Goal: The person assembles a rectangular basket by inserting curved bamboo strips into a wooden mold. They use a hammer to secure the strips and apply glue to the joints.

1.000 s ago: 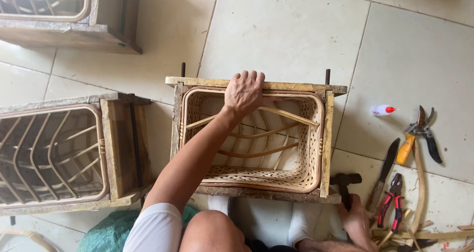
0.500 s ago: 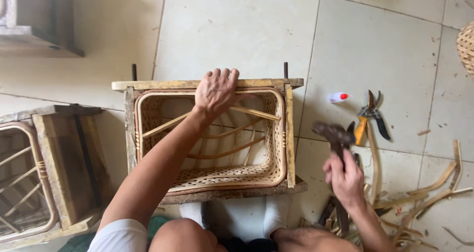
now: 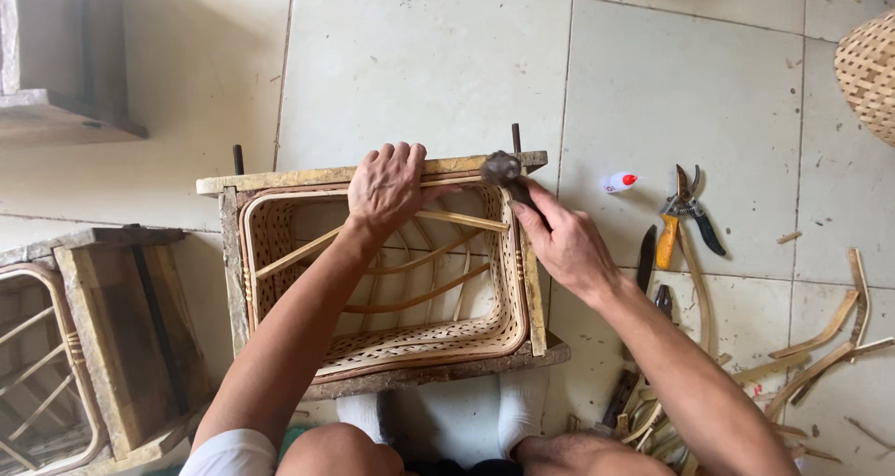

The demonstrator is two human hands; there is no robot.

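Note:
A half-woven cane basket [image 3: 280, 243] sits inside a rough wooden frame [image 3: 280, 178] on the tiled floor. My left hand [image 3: 387, 187] presses down on the basket's far rim, fingers spread over the top rail. My right hand [image 3: 559, 243] grips a small dark hammer [image 3: 503, 170], whose head rests at the frame's far right corner, close to my left fingers. Thin cane ribs cross the inside of the basket under my left wrist.
Orange-handled pruning shears [image 3: 685, 215], a small white bottle with a red cap [image 3: 618, 182], a dark knife [image 3: 646, 257] and cane offcuts [image 3: 820, 345] lie on the right. Another wooden frame with a basket [image 3: 84, 345] stands left; a woven piece [image 3: 872, 70] sits at the far right.
My right hand picked the hammer up from the floor at the right and brought it to the frame's far right corner. My left hand stayed on the rim.

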